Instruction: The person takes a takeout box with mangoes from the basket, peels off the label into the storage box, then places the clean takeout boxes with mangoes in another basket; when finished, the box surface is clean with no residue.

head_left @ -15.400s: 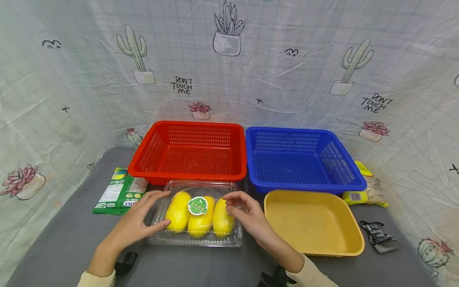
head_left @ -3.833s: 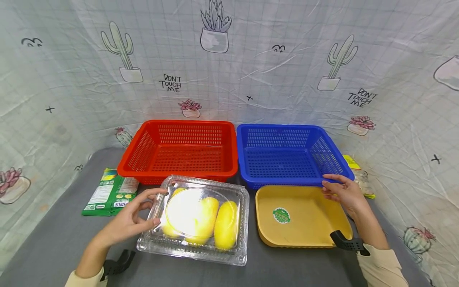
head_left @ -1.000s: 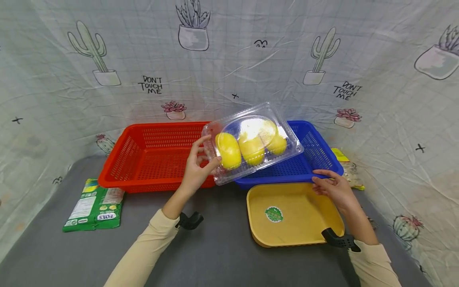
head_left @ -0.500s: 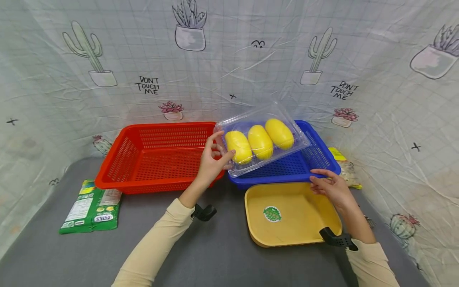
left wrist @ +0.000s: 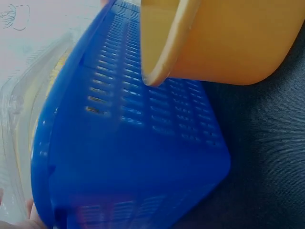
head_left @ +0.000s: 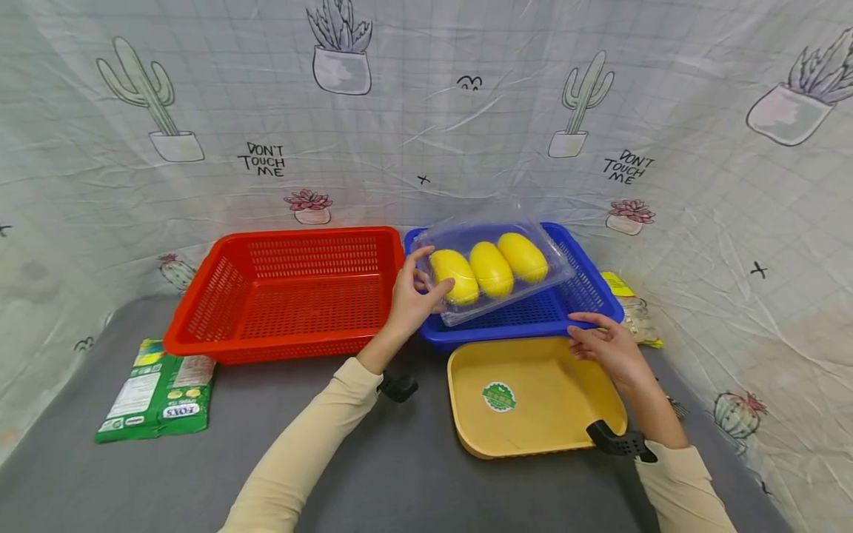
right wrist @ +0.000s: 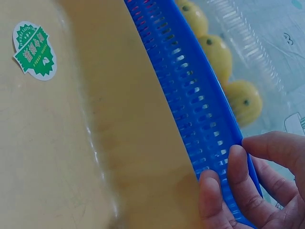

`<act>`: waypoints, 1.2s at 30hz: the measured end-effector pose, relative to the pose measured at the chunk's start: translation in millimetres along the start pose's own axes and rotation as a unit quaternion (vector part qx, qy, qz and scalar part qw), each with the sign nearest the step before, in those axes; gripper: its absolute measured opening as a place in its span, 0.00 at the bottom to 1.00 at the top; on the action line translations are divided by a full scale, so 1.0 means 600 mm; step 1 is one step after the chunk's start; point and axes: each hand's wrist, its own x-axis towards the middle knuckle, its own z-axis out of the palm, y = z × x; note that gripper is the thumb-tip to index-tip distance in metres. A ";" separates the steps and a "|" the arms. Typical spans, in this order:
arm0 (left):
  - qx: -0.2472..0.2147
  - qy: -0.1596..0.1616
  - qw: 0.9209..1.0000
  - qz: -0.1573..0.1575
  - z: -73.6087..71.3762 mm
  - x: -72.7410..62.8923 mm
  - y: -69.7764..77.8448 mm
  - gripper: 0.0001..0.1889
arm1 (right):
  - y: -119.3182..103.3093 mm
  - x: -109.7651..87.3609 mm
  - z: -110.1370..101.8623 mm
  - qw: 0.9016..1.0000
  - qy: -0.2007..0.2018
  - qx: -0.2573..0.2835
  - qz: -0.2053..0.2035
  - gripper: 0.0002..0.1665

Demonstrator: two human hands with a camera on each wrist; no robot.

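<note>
My left hand grips the left end of a clear plastic clamshell box with three yellow mangoes inside. The box is tilted over the opening of the blue basket; whether it touches the basket floor I cannot tell. At the basket's front rim, my right hand pinches the edge between thumb and fingers, clearest in the right wrist view. A round green-and-white sticker lies in the yellow tray before the basket. In the left wrist view only fingertips show, beside the basket rim.
Left of the blue basket stands a red basket. A green snack packet lies at the left, a yellow packet at the right. Something black and partly hidden lies behind the right forearm. A printed cloth hangs behind.
The sticker went from the box to the yellow tray. My left hand lifted the box off the table, carried it rightward and lowered it at the blue basket. My right hand stays on the rim.
</note>
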 end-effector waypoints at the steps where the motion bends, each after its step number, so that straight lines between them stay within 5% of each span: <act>1: 0.003 -0.002 1.000 -0.001 0.003 0.001 0.000 0.34 | -0.001 0.000 0.000 1.000 0.001 -0.004 0.001 0.19; 9: 0.031 -0.031 0.999 -0.009 0.029 0.017 -0.005 0.34 | 0.000 -0.001 0.001 1.000 0.006 0.001 0.011 0.16; 22: 0.019 -0.054 0.995 -0.084 0.061 0.038 -0.012 0.33 | 0.000 -0.003 -0.001 1.000 0.005 0.004 0.012 0.09; 31: 0.028 -0.078 0.991 -0.103 0.074 0.043 -0.016 0.32 | 0.000 -0.002 0.000 1.000 0.003 0.011 0.015 0.10; 36: 0.034 -0.088 0.987 -0.127 0.075 0.044 -0.017 0.33 | 0.001 0.001 0.002 1.000 0.003 0.001 0.017 0.18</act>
